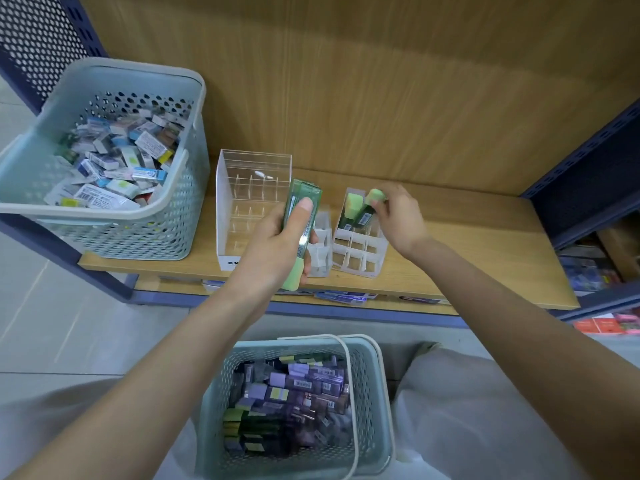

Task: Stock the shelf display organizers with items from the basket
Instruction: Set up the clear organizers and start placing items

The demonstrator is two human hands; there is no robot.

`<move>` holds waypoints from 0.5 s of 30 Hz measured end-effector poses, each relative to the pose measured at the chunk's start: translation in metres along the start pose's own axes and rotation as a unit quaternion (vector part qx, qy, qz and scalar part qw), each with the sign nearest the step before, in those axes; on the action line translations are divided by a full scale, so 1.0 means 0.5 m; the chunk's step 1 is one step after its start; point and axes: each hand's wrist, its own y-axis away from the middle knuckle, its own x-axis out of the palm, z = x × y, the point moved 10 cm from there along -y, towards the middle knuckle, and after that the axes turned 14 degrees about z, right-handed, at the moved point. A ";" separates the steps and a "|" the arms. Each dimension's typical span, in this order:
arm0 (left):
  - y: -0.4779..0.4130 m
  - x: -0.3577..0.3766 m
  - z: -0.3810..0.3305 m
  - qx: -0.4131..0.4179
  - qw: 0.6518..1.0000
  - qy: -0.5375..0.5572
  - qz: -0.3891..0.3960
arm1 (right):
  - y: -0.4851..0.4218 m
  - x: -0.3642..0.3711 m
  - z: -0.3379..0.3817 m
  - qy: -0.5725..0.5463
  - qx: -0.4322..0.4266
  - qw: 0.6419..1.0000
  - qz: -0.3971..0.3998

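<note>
The left hand (277,247) grips a bundle of slim translucent green boxes with pale green end caps (302,213). Its thumb presses flat along the top box and its fingers curl underneath, holding the bundle tilted above the front of the wooden shelf board (478,244). Just to its right, the right hand (398,216) pinches the pale green end of a single green box (365,216) between thumb and fingertips. That box leans with its lower end inside the rear row of the white plastic grid organizer (356,252), which stands on the shelf just below and to the left of that hand. A second green box with a pale green cap (353,202) already stands in the rear row, right beside the pinched one. Between the two hands, partly hidden behind the bundle, sits a smaller white divided organizer (321,249). Just beyond the left hand's fingertips and to its left stands a tall clear acrylic organizer with inner dividers (252,199). Well to the left of that hand, a pale blue perforated plastic basket (166,230) on the shelf holds a heap of small white and blue cartons (114,161). Below both forearms, close to the person, a second pale blue perforated basket (216,403) holds purple and green boxes (298,389).
</note>
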 end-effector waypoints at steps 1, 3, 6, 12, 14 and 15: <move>-0.004 -0.002 0.003 -0.002 1.000 -0.001 -0.003 | -0.009 0.008 0.001 0.017 -0.005 1.000 0.002; -0.010 -0.004 0.009 -0.006 1.000 -0.001 -0.006 | -0.019 0.016 0.001 0.032 -0.013 0.999 -0.004; -0.018 -0.004 0.016 -0.011 1.000 -0.001 -0.009 | -0.019 0.017 0.010 0.033 -0.057 0.997 -0.028; -0.024 0.000 0.025 -0.021 1.000 -0.004 -0.007 | -0.012 0.024 0.012 0.041 -0.084 0.994 -0.048; -0.024 0.002 0.026 -0.026 1.000 -0.003 -0.007 | -0.017 0.023 0.018 0.054 -0.090 0.993 -0.057; -0.023 0.002 0.026 -0.027 1.000 -0.003 -0.008 | -0.020 0.022 0.023 0.058 -0.095 0.992 -0.059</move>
